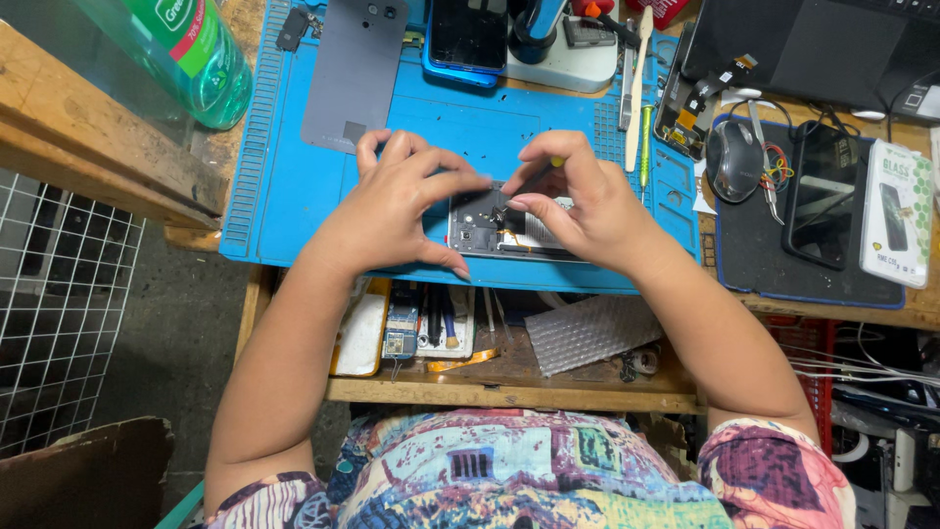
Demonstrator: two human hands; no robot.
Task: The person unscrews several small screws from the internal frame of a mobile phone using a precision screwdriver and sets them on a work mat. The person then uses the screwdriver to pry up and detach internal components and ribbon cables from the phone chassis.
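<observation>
- A blue silicone repair mat [294, 211] is spread over the wooden workbench [88, 118], and the opened smartphone [494, 227] is laid on it near the front edge, between both hands.
- The phone's grey back cover [354, 73] is already off and set aside at the mat's far left, so the inner boards are exposed; reassembly is judged not yet begun.
- The left hand [392, 211] is clamped on the phone's left end, thumb under, fingers over.
- The right hand [578, 201] is pinched on a thin tool with a yellow tip [555, 162], pointed into the phone's middle; the tool's kind cannot be told.
- A green plastic bottle [196, 54], a second phone [468, 39], a computer mouse [734, 157] and a boxed screen protector [896, 211] are placed around the work, none in the way.
</observation>
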